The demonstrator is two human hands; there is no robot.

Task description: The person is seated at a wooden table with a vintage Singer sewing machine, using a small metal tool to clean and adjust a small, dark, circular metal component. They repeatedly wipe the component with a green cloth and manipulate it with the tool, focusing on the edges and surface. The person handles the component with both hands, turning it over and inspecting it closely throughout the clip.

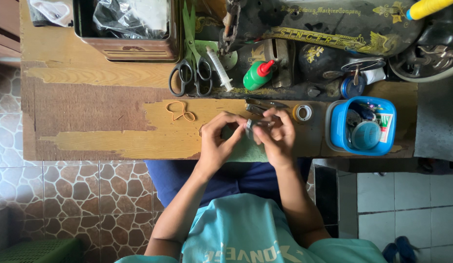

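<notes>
My left hand (217, 141) and my right hand (277, 136) meet over the front edge of a worn wooden table (90, 112). Between their fingertips they pinch a small dark metal part (251, 127), held just above a light green cloth (243, 148) that lies under both hands. What kind of part it is cannot be made out. A pair of small metal snips (263, 104) lies on the table just beyond my right hand's fingers.
A black sewing machine (328, 34) fills the back right. Scissors (190, 73), a syringe (219, 68), a green bottle with a red cap (258, 75), an orange rubber band (180, 112), a tape roll (303, 113), a blue tub (362, 126) and a brown box (129, 29) stand around.
</notes>
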